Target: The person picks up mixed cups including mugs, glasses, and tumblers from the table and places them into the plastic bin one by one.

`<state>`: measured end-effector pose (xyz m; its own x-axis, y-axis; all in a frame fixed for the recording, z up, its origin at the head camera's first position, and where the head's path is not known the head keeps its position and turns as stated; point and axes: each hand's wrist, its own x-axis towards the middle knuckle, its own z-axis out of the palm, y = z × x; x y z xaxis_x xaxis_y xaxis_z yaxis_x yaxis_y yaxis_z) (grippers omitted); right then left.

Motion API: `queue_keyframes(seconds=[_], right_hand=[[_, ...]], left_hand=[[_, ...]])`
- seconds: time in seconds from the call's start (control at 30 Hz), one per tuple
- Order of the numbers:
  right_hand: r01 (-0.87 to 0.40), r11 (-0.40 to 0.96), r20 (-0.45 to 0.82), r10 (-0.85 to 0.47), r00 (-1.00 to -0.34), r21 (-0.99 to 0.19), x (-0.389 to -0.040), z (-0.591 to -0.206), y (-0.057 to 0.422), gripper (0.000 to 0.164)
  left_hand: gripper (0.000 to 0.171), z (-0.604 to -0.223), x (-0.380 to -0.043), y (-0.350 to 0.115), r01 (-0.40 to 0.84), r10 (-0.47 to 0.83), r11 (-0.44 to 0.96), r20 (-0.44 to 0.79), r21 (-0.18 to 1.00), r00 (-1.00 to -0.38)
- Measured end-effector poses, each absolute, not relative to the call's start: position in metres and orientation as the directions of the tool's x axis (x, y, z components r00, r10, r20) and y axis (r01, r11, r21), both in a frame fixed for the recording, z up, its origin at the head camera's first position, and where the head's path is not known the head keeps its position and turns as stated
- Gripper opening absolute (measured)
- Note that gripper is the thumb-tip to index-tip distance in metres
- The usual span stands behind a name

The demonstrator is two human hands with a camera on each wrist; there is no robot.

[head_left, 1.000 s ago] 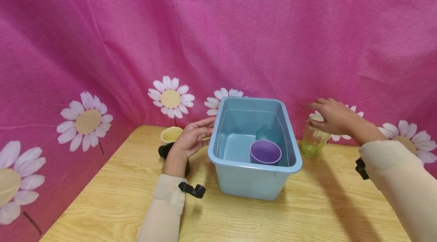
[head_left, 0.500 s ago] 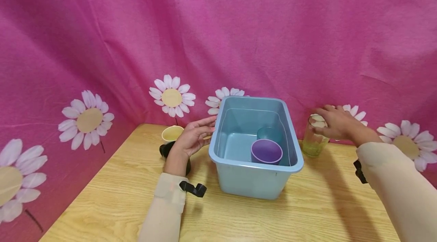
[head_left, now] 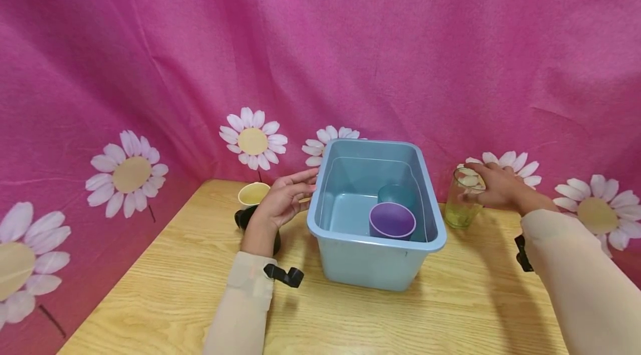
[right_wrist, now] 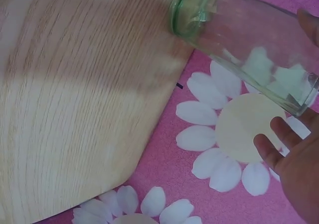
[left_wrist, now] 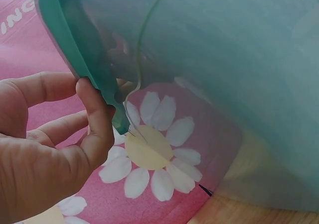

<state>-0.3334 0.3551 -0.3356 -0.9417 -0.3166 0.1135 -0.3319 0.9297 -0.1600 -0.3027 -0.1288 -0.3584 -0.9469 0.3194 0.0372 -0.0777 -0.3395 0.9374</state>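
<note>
My left hand (head_left: 286, 199) holds the left rim of a blue-grey plastic bin (head_left: 363, 263), its fingers at the lip in the left wrist view. Inside the bin stand a purple cup (head_left: 392, 221) and a teal cup (head_left: 397, 196). To the bin's right, a clear greenish drinking glass (head_left: 458, 209) stands upright. My right hand (head_left: 501, 187) is at the mouth of the glass, thumb on the near side. In the right wrist view, its fingers are extended beside the glass (right_wrist: 244, 50), some clear of it; full contact is not visible.
A yellow cup (head_left: 253, 193) and a black object (head_left: 245, 217), partly hidden by my left wrist, stand left of the bin. All of this is on a wooden table (head_left: 165, 282). A pink cloth (head_left: 380, 54) with daisies hangs behind.
My right hand has come down from above the glass to around its mouth. The left hand stays at the bin's rim, and the glass and cups keep their places.
</note>
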Motion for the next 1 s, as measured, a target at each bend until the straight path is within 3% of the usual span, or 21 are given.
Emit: queue_keyframes(seconds=[0.5,1.0], right_hand=[[-0.401,0.901,0.257,-0.353,-0.9,-0.164,-0.343,-0.345,0.353,0.074],[-0.363,0.917,0.192,-0.33,-0.924,-0.167,-0.341,-0.339,0.344,0.067]], left_hand=[[0.049,-0.36,-0.303,-0.13,-0.087,0.318,-0.35,0.03,0.933,-0.947],[0.048,-0.361,-0.303,-0.129,-0.078,0.316,-0.354,0.041,0.932,-0.948]])
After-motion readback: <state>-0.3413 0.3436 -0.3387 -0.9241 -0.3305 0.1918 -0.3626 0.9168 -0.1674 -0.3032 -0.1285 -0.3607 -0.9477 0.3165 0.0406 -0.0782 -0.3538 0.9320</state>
